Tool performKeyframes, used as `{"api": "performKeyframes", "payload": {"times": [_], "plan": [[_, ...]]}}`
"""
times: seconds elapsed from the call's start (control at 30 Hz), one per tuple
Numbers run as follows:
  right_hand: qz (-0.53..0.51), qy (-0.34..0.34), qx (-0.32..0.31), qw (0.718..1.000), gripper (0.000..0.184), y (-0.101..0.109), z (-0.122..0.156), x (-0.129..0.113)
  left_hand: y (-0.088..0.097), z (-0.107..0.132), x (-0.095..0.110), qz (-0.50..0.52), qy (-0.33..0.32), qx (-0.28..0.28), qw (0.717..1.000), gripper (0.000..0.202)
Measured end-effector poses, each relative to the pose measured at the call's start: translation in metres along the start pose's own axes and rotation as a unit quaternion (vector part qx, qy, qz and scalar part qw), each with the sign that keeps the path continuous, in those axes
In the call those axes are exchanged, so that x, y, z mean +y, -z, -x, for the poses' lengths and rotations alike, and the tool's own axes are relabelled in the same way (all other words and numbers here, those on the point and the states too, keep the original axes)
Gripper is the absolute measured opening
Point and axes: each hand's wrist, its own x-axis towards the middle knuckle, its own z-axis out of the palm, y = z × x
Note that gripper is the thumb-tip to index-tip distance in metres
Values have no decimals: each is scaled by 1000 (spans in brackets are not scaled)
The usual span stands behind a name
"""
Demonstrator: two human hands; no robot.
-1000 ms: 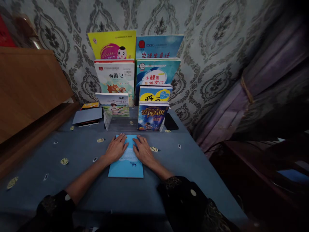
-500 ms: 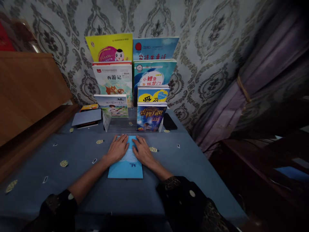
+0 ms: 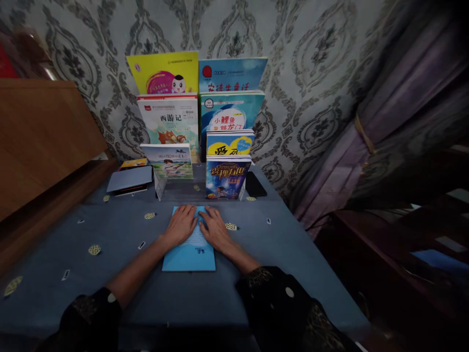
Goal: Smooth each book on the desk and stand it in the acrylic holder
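A bright blue book (image 3: 188,258) lies flat and closed on the table, its lower part showing print and a small dark logo. My left hand (image 3: 182,224) rests palm down on its left side, fingers stretched toward the far edge. On the right side of the cover lies my right hand (image 3: 215,228), also palm down with its fingers extended. Both hands hide much of the book's upper half. Just beyond it stands a clear tiered book rack (image 3: 179,189), holding a dark blue book (image 3: 225,178) and a pale green illustrated book (image 3: 170,162) in front.
Taller books, including a yellow one (image 3: 164,66) and a teal one (image 3: 252,105), stand behind in the rack. A dark phone (image 3: 256,184) lies to its right. Left are a grey-blue notebook (image 3: 130,178) and a wooden cabinet (image 3: 44,142). A purple curtain (image 3: 337,151) hangs right.
The whole view has shifted slightly, so things appear a little further left. Both hands stay on the blue book, with almost no movement.
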Motion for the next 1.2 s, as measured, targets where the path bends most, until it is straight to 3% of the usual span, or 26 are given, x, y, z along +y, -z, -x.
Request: {"api": "performKeyframes", "payload": {"times": [0.23,0.53,0.93,1.2], "plan": [[-11,-13,5,1000,40,-4,-2,3,-9,0,-2,10,-10,-28,1000,44],[-23,-13,-7,1000,39,2,-2,1,4,-9,9,-4,-14,-20,1000,35],[-43,-19,18,999,36,0,-4,4,-3,-8,4,35,-20,-55,998,43],[-47,-11,18,999,36,4,-3,4,4,-12,8,40,-31,-39,998,40]]}}
